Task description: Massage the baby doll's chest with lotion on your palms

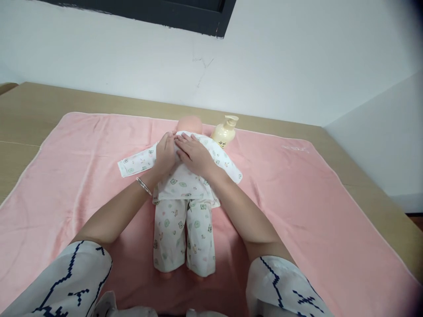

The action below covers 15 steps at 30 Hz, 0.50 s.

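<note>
A baby doll [190, 124] lies lengthwise in front of me, its smooth head pointing away. It wears a white printed long-sleeved top [183, 187] and matching trousers [170, 233]; its feet barely show below the cuffs. My left hand [166, 152], with a silver bracelet at the wrist, rests on the left of the doll's upper body, fingers extended and close together. Beside it, my right hand [194, 154] lies flat on the top near the neck, fingers stretched out. The fingertips of both hands nearly meet. Whether the doll's face is up or down is hidden.
A pink blanket [280, 198] spreads under the doll over a wooden table [350, 163]. A cream pump bottle [225, 131] stands right of the doll's head. Behind the table rises a white wall [264, 66] with a dark frame [191, 17] above.
</note>
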### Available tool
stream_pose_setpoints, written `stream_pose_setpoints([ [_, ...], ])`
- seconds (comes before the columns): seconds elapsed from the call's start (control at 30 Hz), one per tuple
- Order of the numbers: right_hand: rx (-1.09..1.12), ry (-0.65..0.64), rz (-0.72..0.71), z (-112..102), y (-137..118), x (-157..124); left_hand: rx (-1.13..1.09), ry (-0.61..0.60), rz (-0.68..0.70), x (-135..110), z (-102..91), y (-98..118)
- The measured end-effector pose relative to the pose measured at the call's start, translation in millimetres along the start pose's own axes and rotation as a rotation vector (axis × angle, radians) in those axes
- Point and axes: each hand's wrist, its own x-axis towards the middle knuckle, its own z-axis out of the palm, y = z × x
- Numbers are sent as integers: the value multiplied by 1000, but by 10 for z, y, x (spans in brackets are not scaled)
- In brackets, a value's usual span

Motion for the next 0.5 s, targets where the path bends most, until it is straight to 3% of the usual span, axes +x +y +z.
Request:
stream_pose_setpoints([
  [0.1, -46, -8, 130, -32, 23, -21, 81, -31, 76, -21, -28, -77],
  [0.2, -188, 59, 279, 2, -164, -130, 119, -39, 153, -43, -21, -149],
  [0.33, -308, 26, 108, 57, -360, -206, 141, 13, 201, -35, 17, -258],
  [0.4, -271, -35, 31, 29, -276, -153, 150, 26, 223, -26, 26, -290],
  [0.5, -153, -90, 49, -45, -45, -48, 164, 30, 245, -22, 27, -290],
])
